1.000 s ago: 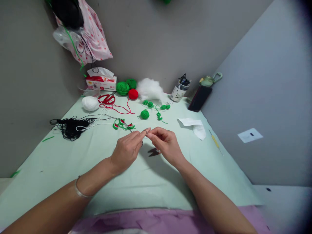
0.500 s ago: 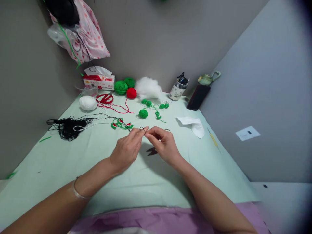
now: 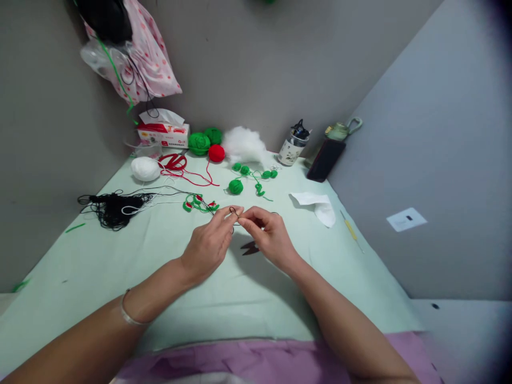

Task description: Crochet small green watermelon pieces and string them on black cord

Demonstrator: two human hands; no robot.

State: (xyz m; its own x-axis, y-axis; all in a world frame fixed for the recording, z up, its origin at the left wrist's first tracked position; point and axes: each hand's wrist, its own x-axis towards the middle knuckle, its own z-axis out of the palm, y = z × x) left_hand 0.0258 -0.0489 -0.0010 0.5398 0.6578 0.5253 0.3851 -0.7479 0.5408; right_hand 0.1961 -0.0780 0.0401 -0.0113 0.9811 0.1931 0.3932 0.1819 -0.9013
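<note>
- As seen in the head view, the left hand [image 3: 208, 246] and the right hand [image 3: 271, 241] are brought together fingertip to fingertip over the middle of the table [image 3: 224, 298], which is covered with pale green cloth.
- A black thread loop [image 3: 232, 212] is pinched where they meet. The left grip is closed on it, thumb against forefinger, from 8 o'clock. The right grip is likewise closed down to a pinch on it from 4 o'clock. No gap is seen in either grip.
- Held just above the cloth, the loop is placed at 12 o'clock of both hands, with its thread run roughly from 9 to 3 o'clock. It is touched by both hands, so neither can be called the nearer.
- A small dark tool [image 3: 250, 248], too shadowed to be identified, is laid on the cloth beneath the right hand.
- Green-and-red crocheted pieces [image 3: 198, 204] are seen near the loop at 10 o'clock, and a black thread tangle [image 3: 114, 209] is spread well apart at 9 o'clock.
- Small green balls [image 3: 236, 186] are laid at 12 o'clock, with white stuffing [image 3: 244, 145] beyond them at the wall.
- A white tissue [image 3: 318, 205] is laid at 3 o'clock, with a yellow crochet hook [image 3: 352, 229] just beyond it.
</note>
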